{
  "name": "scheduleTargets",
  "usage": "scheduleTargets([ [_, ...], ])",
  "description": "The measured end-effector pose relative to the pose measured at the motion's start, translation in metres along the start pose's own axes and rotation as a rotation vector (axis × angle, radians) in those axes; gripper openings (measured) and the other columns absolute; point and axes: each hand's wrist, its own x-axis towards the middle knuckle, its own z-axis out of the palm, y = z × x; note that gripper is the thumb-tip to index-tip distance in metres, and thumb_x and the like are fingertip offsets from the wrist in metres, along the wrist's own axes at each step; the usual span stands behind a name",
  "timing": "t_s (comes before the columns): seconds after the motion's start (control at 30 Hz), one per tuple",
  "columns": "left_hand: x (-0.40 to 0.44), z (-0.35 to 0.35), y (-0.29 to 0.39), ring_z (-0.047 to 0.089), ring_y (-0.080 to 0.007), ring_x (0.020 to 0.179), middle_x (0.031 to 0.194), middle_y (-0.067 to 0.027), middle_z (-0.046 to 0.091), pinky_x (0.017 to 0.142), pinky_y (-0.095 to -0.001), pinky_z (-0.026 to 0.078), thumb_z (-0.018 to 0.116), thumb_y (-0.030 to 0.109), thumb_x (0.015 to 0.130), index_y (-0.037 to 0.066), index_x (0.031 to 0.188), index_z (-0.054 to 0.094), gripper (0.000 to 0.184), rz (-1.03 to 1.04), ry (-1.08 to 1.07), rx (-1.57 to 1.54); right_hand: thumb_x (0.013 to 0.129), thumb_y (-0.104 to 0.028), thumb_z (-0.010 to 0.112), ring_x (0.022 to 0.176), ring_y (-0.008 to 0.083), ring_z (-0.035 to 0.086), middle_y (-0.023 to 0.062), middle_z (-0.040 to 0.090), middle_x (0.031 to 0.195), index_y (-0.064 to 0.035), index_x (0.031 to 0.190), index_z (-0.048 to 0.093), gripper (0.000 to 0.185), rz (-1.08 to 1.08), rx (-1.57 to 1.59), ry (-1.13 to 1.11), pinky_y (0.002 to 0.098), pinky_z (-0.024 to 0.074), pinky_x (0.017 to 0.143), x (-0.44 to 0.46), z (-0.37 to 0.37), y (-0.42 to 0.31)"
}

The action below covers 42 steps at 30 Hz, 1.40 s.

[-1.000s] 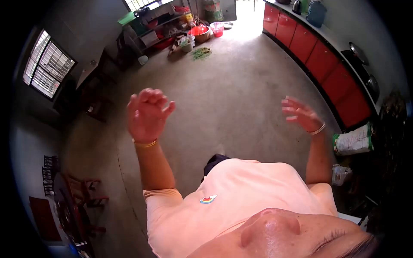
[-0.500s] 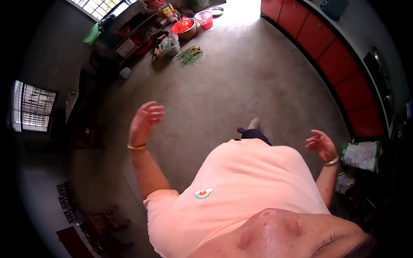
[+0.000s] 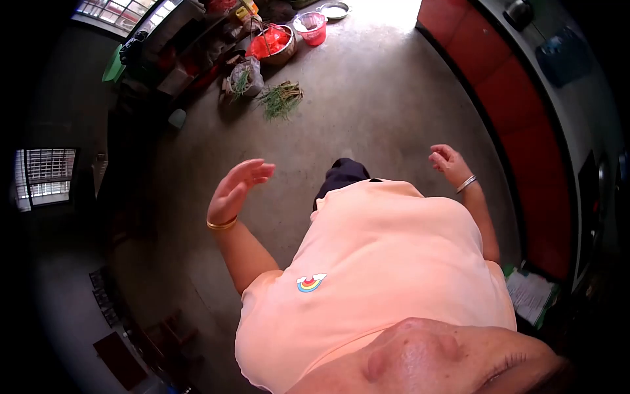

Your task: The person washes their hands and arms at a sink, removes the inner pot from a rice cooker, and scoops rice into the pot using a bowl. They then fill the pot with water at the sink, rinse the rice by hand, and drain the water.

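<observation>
My left hand (image 3: 239, 187), with a gold bangle at the wrist, hangs in the air over the bare floor. Its fingers are stretched out, somewhat bent, and hold nothing. On the other side my right hand (image 3: 451, 165), wearing a silver bracelet, is also in the air with loosely curled fingers apart and nothing in them. Neither hand touches any object. Ahead on the floor lies a bundle of long thin green stalks (image 3: 282, 100). Beside it stands a plastic bag (image 3: 247, 77) with more greens in it.
Red cabinets (image 3: 508, 92) run along the right under a counter with a blue water jug (image 3: 562, 56) and a kettle (image 3: 518, 13). At the far left are cluttered shelves, a basket with a red bag (image 3: 272, 43) and a pink bucket (image 3: 311, 29). A printed sack (image 3: 530, 293) lies right.
I have stepped forward, and the bundle of greens and the bucket look nearer. My right hand has swung forward; my left hand has moved slightly inward. Both stay without anything in them.
</observation>
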Motion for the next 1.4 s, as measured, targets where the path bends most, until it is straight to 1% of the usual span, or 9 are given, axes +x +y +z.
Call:
scheduleTargets([
  [0.13,0.162,-0.04,-0.027,0.057,-0.0305,0.112,0.125,-0.0207,0.055,0.094,-0.041,0.045,0.054,0.043,0.091,-0.002,0.132,0.042,0.063,0.498,-0.491,-0.448,0.096,-0.027,0.051,0.088,0.0161,0.064,0.0079,0.066,0.102,-0.0074,0.121,0.056,0.031,-0.188,0.294,-0.239,0.0293,0.0528,0.074,0.098,-0.052,-0.075],
  [0.2,0.271,-0.081,-0.068,0.057,-0.0338,0.111,0.122,-0.0204,0.058,0.095,-0.0447,0.044,0.054,0.049,0.089,0.0,0.133,0.043,0.066,-0.007,0.049,-0.291,0.097,-0.027,0.048,0.089,0.0191,0.065,0.011,0.066,0.106,-0.0079,0.126,0.054,0.035,-0.077,0.675,-0.244,0.032,0.0527,0.077,0.17,-0.097,-0.031],
  [0.27,0.382,-0.048,-0.076,0.059,-0.031,0.107,0.122,-0.0208,0.058,0.091,-0.0404,0.045,0.04,0.046,0.095,0.003,0.135,0.042,0.059,-0.913,0.338,1.397,0.097,-0.033,0.045,0.091,0.026,0.065,0.0152,0.066,0.103,-0.008,0.13,0.051,0.042,0.467,0.341,0.428,0.0386,0.052,0.081,0.264,-0.127,0.034],
  [0.33,0.465,-0.052,-0.076,0.062,-0.0306,0.099,0.115,-0.0203,0.062,0.086,-0.0397,0.048,0.045,0.043,0.095,0.005,0.131,0.047,0.053,-0.811,-0.447,1.662,0.096,-0.031,0.046,0.095,0.0264,0.063,0.0157,0.066,0.106,-0.0072,0.128,0.053,0.041,0.574,0.071,0.421,0.0385,0.0503,0.085,0.284,-0.179,0.088],
  [0.43,0.591,-0.025,-0.059,0.061,-0.0271,0.105,0.114,-0.0154,0.064,0.088,-0.0382,0.047,0.054,0.037,0.093,0.007,0.125,0.053,0.044,-0.254,-0.114,0.663,0.094,-0.029,0.048,0.102,0.0271,0.062,0.0163,0.065,0.109,-0.0061,0.125,0.055,0.04,0.609,-0.066,0.348,0.0383,0.0477,0.09,0.288,-0.238,0.105],
  [0.57,0.764,0.018,-0.031,0.06,-0.0316,0.102,0.109,-0.0157,0.063,0.085,-0.0401,0.048,0.058,0.035,0.089,0.005,0.116,0.056,0.04,0.065,-0.23,1.232,0.091,-0.027,0.05,0.111,0.0279,0.059,0.0172,0.064,0.114,-0.0045,0.121,0.059,0.038,0.329,-0.322,0.301,0.0381,0.0442,0.096,0.322,-0.302,0.128],
  [0.67,0.89,0.051,-0.032,0.059,-0.0335,0.101,0.108,-0.0163,0.063,0.086,-0.0417,0.047,0.06,0.03,0.088,0.004,0.113,0.058,0.037,0.249,-0.26,1.38,0.087,-0.025,0.054,0.113,0.0306,0.057,0.0174,0.061,0.12,-0.0073,0.116,0.063,0.035,0.675,-0.538,0.304,0.0375,0.0448,0.095,0.391,-0.358,0.033],
  [1.13,1.235,0.181,0.008,0.061,-0.0315,0.096,0.103,-0.0161,0.065,0.083,-0.0395,0.048,0.06,0.025,0.089,0.003,0.108,0.06,0.03,0.331,-0.234,1.071,0.088,-0.024,0.056,0.095,0.032,0.06,0.0138,0.063,0.101,-0.0074,0.102,0.061,0.022,-0.312,-0.779,0.563,0.0411,0.0483,0.084,0.737,-0.695,-0.243],
  [1.4,1.471,0.167,-0.012,0.062,-0.0328,0.09,0.098,-0.0139,0.066,0.077,-0.0418,0.05,0.06,0.026,0.088,0.007,0.103,0.062,0.025,0.419,-0.426,1.195,0.084,-0.011,0.059,0.094,0.0323,0.06,0.0119,0.058,0.106,-0.0072,0.107,0.056,0.024,-0.397,-0.624,0.94,0.0391,0.0508,0.081,0.866,-0.801,-0.359],
])
